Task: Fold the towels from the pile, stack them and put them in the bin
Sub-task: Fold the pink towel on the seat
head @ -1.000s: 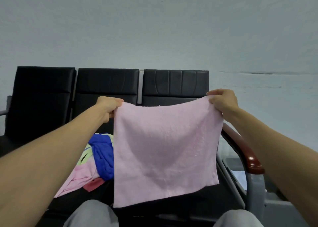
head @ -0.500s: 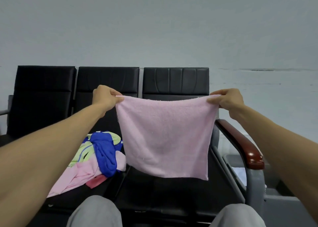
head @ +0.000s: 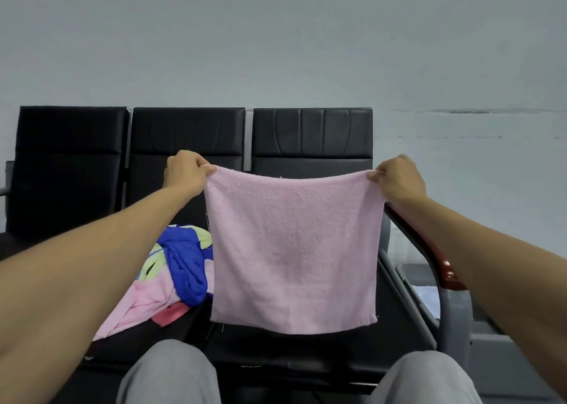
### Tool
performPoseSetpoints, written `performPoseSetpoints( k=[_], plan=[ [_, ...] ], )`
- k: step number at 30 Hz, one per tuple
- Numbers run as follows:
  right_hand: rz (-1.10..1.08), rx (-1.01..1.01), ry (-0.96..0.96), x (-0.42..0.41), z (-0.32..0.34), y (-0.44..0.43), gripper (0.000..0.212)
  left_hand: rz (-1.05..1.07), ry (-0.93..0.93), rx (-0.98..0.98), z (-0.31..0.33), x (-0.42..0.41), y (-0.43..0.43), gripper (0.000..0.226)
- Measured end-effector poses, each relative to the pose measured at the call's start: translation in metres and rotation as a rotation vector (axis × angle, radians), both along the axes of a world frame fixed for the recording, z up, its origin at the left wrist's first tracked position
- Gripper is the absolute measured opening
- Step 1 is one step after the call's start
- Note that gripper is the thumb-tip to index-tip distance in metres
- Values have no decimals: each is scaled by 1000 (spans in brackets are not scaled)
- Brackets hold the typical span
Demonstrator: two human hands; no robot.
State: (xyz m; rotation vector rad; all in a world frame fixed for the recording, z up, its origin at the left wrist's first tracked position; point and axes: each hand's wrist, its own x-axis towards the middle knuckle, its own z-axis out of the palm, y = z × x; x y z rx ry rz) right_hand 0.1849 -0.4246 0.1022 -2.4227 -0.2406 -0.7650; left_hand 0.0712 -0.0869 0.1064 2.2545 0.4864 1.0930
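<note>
Here, a pale grey wall [head: 276, 51] fills the upper half of the view. Below it runs a black bench [head: 70, 173] of three padded seats with tall backs.

In front of the right-hand seat hangs a pink towel [head: 291, 250], spread flat and roughly square and held in the air clear of the seat. Its top edge sags slightly between the two upper corners, and its lower edge hangs free above the bench's front edge.

On the middle seat, just left of the hanging towel, lies the pile [head: 181, 262] of unfolded towels. A blue one lies on top with a yellow-green one behind it. Pale pink ones trail toward the bench's front edge, with a small red piece at the near side.

Two knees in grey trousers [head: 168, 373] show at the bottom. Beyond the right end of the bench stands a grey container [head: 487, 357], partly hidden by the right forearm. A dark red armrest [head: 441, 262] curves down at that end.

The left hand [head: 184, 173] is clamped on the towel's upper left corner, fingers curled over it. The right hand [head: 399, 178] pinches the upper right corner between thumb and fingers.
</note>
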Motion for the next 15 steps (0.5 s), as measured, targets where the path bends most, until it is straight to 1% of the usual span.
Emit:
performPoseSetpoints(
  k=[1, 2, 3, 6, 8, 15],
  plan=[
    [-24, -28, -7, 0, -1, 1, 47, -3, 6, -2, -1, 1, 1, 21],
    [-47, -45, -8, -1, -2, 2, 49, -6, 9, -2, -2, 1, 1, 21],
    [-64, -57, -3, -1, -2, 3, 46, -9, 10, -3, -2, 1, 1, 21],
    [-105, -121, 14, -1, -5, 4, 28, -21, 9, -6, -3, 2, 1, 18],
    [-121, -146, 27, -1, -5, 4, 26, -26, 19, -4, -2, 1, 0, 16],
    [-79, -9, 91, -12, 8, -5, 15, -50, -4, 58, 12, -10, -4, 8]
  ],
)
